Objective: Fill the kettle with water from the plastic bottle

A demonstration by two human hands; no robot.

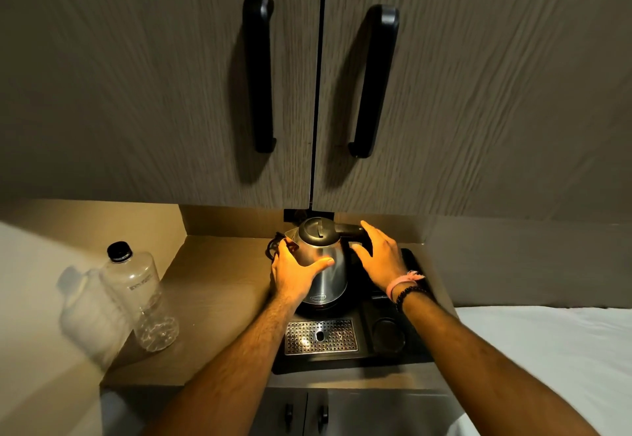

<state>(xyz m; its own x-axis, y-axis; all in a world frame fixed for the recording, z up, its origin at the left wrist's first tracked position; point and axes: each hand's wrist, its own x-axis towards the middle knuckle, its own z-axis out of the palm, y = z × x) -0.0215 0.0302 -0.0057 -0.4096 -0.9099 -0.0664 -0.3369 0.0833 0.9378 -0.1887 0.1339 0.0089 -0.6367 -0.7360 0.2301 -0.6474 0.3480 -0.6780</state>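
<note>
My left hand (294, 273) lay spread open against the steel kettle (323, 263), thumb across its front. My right hand (383, 257), fingers loose, touched its black handle (352, 230). The kettle stood on the black tray (415, 357); the capped plastic bottle (140, 293) stood near the counter's left edge.

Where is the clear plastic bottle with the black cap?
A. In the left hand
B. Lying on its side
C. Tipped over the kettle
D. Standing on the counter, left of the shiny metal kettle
D: the clear plastic bottle stands capped on the counter, apart from the shiny metal kettle.
</note>
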